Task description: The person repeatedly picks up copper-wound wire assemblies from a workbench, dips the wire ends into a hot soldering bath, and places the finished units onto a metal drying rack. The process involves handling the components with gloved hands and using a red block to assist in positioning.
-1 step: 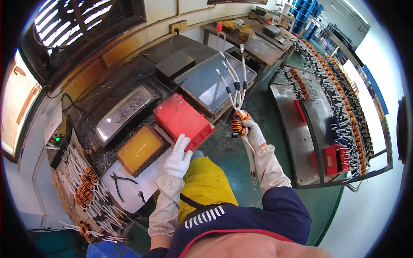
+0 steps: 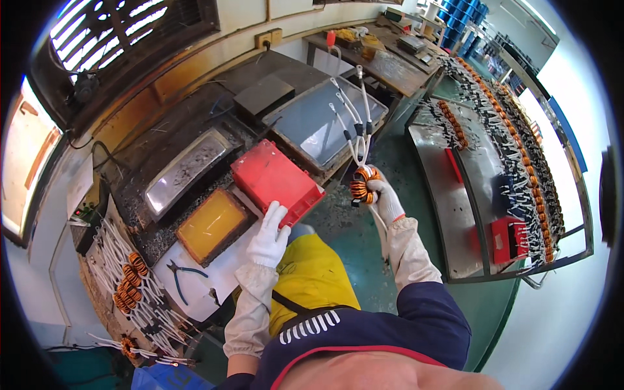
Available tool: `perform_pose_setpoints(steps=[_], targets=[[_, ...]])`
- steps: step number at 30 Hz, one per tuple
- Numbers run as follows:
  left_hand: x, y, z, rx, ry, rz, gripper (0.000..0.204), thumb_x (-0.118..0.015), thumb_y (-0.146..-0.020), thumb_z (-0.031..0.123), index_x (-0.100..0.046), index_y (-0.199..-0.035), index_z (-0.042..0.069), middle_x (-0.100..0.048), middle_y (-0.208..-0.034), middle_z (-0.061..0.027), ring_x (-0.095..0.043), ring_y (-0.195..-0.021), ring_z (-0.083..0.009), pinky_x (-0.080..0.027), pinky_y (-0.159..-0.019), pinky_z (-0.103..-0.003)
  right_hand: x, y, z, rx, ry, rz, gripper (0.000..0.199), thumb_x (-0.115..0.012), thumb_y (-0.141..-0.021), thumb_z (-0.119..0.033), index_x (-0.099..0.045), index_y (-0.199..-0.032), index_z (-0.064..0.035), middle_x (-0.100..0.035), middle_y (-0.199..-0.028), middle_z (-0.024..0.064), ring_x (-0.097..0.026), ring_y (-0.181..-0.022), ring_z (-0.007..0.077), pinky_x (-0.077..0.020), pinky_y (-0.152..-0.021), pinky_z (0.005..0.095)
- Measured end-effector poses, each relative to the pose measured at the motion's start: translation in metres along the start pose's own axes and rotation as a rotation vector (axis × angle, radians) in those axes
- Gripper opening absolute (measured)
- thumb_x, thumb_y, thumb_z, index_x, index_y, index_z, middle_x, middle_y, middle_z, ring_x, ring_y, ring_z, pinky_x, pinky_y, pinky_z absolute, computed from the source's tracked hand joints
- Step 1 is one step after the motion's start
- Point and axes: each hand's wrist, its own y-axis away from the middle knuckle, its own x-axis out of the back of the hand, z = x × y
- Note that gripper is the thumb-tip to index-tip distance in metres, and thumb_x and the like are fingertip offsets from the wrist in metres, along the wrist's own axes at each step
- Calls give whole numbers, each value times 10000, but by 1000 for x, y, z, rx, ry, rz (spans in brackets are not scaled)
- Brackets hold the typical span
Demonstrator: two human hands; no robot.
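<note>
A copper-wound toroidal coil [image 2: 359, 184], its white leads [image 2: 354, 114] rising above, is gripped in the closed gloved right hand [image 2: 385, 198], while the gloved left hand [image 2: 270, 235], fingers spread, is pressed against the red tray [image 2: 273, 177] beside the yellow flux tray [image 2: 211, 224].

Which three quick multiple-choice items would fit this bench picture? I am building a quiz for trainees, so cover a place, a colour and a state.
1. Where does the left hand rest?
A. on the pliers
B. on the edge of the red box
C. on the wall socket

2. What colour fills the square tray left of that box?
A. yellow
B. blue
C. black

3. How does the right hand have the copper-wound coil?
A. lying on the floor
B. dropped in the tray
C. gripped, white leads pointing up

Answers: 1 B, gloved fingers lie on its near edge; 2 A, its inside is yellow; 3 C, the glove wraps the coil.
</note>
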Motion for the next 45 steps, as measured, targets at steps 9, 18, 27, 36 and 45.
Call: perform_pose_setpoints(steps=[9,18,27,36,45], targets=[[6,-1,10,31,-102,-38,543,-688,-890,105,-534,-1409,148,-491,-1517,-117,-575,-1290,-303,-514,-999,-364,35,-4,-40,282,1243,415,496,-705,-792,-96,-613,-1278,-137,-712,-1124,67,-691,-991,187,-540,-863,314],[16,-13,38,168,-212,-112,523,-707,-870,104,-570,-1373,147,-526,-1481,-130,-645,-1176,-320,-551,-924,-400,39,-39,-73,117,1582,411,491,-654,-802,-183,-604,-1287,-240,-650,-1236,100,-643,-1123,351,-515,-959,415],[8,-26,47,133,-259,-60,465,-726,-856,136,-615,-1307,132,-604,-1379,-138,-717,-960,-315,-581,-786,-387,41,-75,-108,50,1615,312,458,-667,-811,-217,-619,-1266,-231,-647,-1169,131,-636,-1105,369,-515,-939,433],[-89,-136,177,-361,-37,-209,289,-716,-847,4,-696,-1133,34,-714,-1115,-165,-716,-930,-287,-575,-781,-338,82,-6,-160,204,1316,542,470,-695,-789,-101,-632,-1253,-145,-669,-1183,127,-651,-1144,308,-514,-998,369],[-288,-173,297,-902,-88,-560,393,-750,-760,109,-648,-1139,135,-689,-936,-71,-664,-866,-288,-541,-750,-418,152,109,-207,120,1316,915,681,-690,-810,-164,-444,-1444,-128,-638,-1259,222,-647,-1091,412,-525,-940,466]])
